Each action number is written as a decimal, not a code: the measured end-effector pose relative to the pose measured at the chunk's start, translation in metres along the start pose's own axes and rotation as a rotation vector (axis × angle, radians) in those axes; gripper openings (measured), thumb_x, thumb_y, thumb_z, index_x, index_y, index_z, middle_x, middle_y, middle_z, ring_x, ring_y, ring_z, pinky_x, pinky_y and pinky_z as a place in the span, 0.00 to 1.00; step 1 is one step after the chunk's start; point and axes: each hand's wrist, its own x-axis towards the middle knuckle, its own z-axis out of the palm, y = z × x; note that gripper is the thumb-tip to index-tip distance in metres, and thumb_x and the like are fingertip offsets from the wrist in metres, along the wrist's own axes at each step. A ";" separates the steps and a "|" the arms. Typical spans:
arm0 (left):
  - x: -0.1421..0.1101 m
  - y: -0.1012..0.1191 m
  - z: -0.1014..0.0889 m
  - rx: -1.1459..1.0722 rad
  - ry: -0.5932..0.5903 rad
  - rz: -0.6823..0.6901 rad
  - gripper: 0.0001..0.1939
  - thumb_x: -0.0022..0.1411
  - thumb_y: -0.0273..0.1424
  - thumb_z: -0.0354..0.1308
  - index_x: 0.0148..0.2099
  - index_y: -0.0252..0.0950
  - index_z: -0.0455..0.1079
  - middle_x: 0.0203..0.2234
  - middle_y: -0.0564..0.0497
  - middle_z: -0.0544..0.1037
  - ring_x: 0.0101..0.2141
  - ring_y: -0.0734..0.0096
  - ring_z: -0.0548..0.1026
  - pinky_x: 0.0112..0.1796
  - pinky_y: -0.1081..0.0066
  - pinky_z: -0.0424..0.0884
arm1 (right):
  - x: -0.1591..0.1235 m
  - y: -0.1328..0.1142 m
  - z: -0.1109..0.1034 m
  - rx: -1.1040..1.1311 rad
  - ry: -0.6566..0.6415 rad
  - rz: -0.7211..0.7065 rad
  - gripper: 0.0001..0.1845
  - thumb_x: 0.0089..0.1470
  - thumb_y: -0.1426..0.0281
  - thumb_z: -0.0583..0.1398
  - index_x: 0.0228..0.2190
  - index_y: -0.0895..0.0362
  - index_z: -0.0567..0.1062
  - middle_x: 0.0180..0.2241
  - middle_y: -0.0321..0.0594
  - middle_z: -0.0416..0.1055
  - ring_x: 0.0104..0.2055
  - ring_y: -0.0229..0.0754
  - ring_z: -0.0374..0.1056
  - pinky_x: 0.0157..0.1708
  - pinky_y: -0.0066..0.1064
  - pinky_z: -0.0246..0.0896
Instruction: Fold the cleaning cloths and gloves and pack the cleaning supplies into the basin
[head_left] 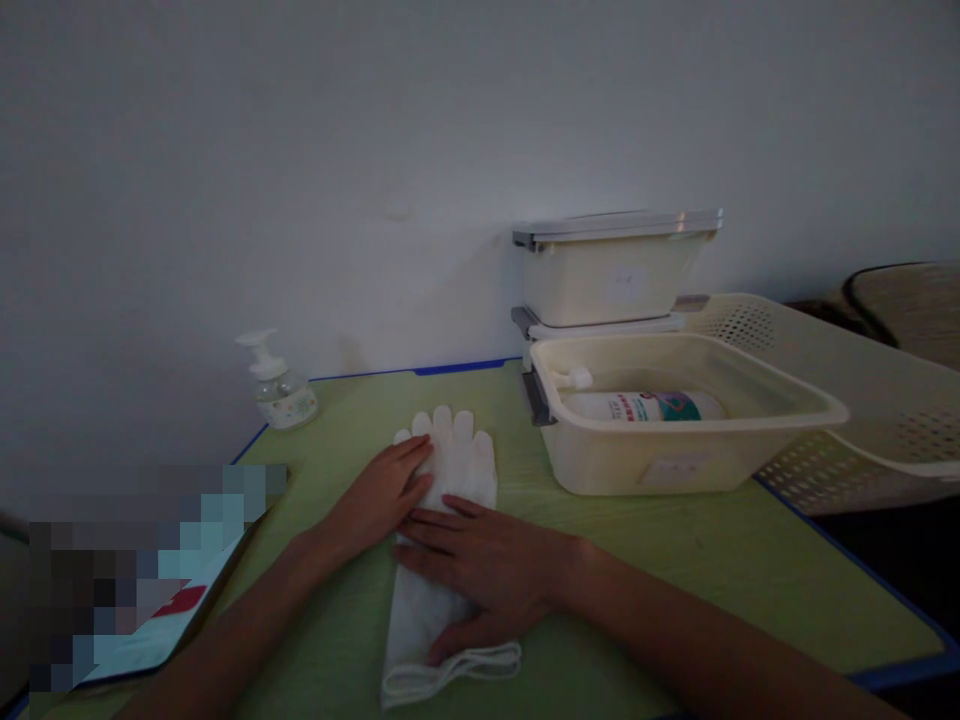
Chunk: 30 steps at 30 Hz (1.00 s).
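Note:
A white glove point(466, 470) lies flat on the green table, its fingers toward the wall and its cuff toward me. More than one layer shows at the cuff, so it may be a pair; I cannot tell for sure. My left hand point(386, 490) rests on the glove's left side near its fingers, with its own fingers stretched out. Across the glove's middle, my right hand point(484, 560) lies with fingers spread and its thumb near the cuff. Both palms face down, and the hands come close together or touch at the fingertips.
A clear pump bottle point(283, 395) stands at the back left. On the right, a cream bin point(637, 465) holds a white bottle point(641, 406). Behind it is a lidded box point(607, 285); a perforated basket point(840, 360) extends past the table's blue edge. A partly blurred screen point(142, 650) lies left.

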 end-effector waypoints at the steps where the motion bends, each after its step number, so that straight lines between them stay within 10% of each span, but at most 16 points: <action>1: -0.002 -0.002 0.000 0.025 -0.039 0.009 0.25 0.63 0.33 0.41 0.59 0.29 0.56 0.59 0.41 0.58 0.59 0.63 0.55 0.58 0.58 0.48 | 0.000 0.000 0.000 0.007 -0.001 0.006 0.39 0.53 0.53 0.54 0.57 0.68 0.55 0.60 0.57 0.49 0.63 0.49 0.42 0.60 0.42 0.35; 9: -0.008 -0.006 -0.013 0.179 -0.230 0.019 0.26 0.66 0.36 0.36 0.64 0.37 0.42 0.63 0.46 0.43 0.62 0.63 0.41 0.58 0.53 0.41 | 0.001 -0.003 -0.004 0.068 -0.034 0.049 0.38 0.54 0.55 0.54 0.58 0.66 0.54 0.61 0.56 0.45 0.64 0.48 0.40 0.61 0.41 0.34; 21: -0.006 0.000 -0.020 0.241 0.107 -0.113 0.24 0.65 0.31 0.32 0.59 0.31 0.56 0.60 0.45 0.57 0.60 0.64 0.53 0.58 0.51 0.47 | 0.002 -0.003 -0.005 0.072 -0.068 0.056 0.38 0.55 0.55 0.53 0.59 0.65 0.52 0.61 0.54 0.45 0.64 0.47 0.40 0.61 0.41 0.32; 30: -0.006 -0.006 -0.007 0.204 -0.025 -0.173 0.27 0.64 0.37 0.39 0.61 0.28 0.53 0.60 0.41 0.55 0.60 0.59 0.53 0.56 0.47 0.49 | 0.001 -0.003 -0.003 0.059 -0.047 0.049 0.38 0.55 0.55 0.53 0.58 0.67 0.53 0.61 0.56 0.45 0.63 0.48 0.41 0.61 0.42 0.33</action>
